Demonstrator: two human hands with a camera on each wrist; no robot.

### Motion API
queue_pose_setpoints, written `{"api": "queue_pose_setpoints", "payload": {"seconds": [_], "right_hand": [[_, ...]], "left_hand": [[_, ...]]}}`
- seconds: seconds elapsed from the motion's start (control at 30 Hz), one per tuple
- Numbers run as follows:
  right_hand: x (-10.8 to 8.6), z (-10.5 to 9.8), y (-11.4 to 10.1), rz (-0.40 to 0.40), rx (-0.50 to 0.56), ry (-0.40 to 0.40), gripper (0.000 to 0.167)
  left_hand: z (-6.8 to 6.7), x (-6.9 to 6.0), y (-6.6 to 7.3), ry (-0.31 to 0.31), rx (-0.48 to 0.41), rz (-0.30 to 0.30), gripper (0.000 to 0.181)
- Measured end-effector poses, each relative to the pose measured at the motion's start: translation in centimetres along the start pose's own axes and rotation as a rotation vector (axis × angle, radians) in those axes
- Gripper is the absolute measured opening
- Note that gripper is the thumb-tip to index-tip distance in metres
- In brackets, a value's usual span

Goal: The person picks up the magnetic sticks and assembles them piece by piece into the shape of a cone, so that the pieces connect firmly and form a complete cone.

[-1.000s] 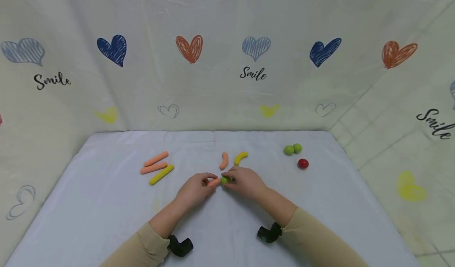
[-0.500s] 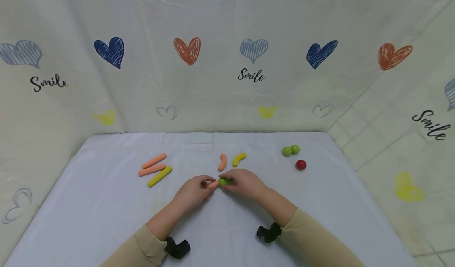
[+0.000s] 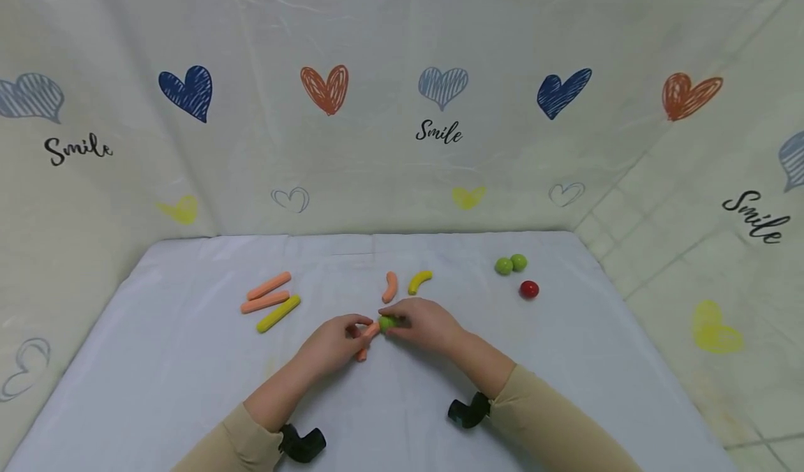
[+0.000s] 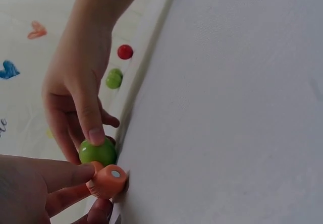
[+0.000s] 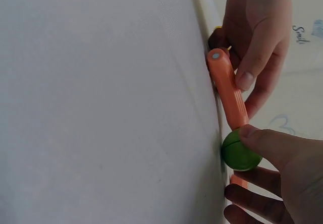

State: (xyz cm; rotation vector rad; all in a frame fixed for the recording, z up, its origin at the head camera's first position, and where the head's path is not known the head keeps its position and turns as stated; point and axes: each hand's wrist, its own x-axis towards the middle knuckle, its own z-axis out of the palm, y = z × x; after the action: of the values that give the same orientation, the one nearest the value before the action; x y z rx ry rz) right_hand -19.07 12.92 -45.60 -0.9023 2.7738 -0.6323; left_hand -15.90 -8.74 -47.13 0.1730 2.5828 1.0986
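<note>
My left hand [image 3: 333, 343] pinches an orange stick [image 5: 227, 85] between thumb and fingers. A small silvery disc [image 4: 115, 174] shows in the stick's near end. Opposite it, my right hand [image 3: 423, 324] holds a green ball [image 5: 241, 153] between thumb and fingers. The ball touches the stick's far end, low over the white cloth. Just beyond the hands lie a short curved orange piece [image 3: 390, 287] and a curved yellow piece [image 3: 419, 282]. Part of the stick is hidden by my left fingers in the head view.
Two orange sticks [image 3: 269, 285] and a yellow stick [image 3: 279, 313] lie to the left on the white cloth [image 3: 408, 416]. At the back right rest two green balls [image 3: 504, 266] and a red ball [image 3: 529, 290]. A heart-printed sheet [image 3: 377, 151] hangs behind the table.
Both hands have shifted slightly left in the head view. The orange stick has turned, so its lower end now shows below my left fingers. The ball stays at its other end.
</note>
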Motion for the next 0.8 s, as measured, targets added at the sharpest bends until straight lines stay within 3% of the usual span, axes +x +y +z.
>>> {"api": "queue_pose_setpoints", "payload": {"seconds": [0.3,0.43,0.8], "right_hand": [[-0.4,-1.1,0.5,-0.019,0.008,0.058,0.043],[-0.5,-2.3,1.4,-0.017,-0.001,0.098,0.039],[-0.1,-6.2,3.9,0.056,-0.066,0.109,0.035]], "left_hand": [[-0.4,-0.1,-0.2,-0.019,-0.033,-0.019,0.034],[-0.5,-0.1,-0.2,-0.024,-0.039,-0.021,0.036],[-0.4,0.0,-0.1,-0.037,-0.053,-0.03,0.04]]}}
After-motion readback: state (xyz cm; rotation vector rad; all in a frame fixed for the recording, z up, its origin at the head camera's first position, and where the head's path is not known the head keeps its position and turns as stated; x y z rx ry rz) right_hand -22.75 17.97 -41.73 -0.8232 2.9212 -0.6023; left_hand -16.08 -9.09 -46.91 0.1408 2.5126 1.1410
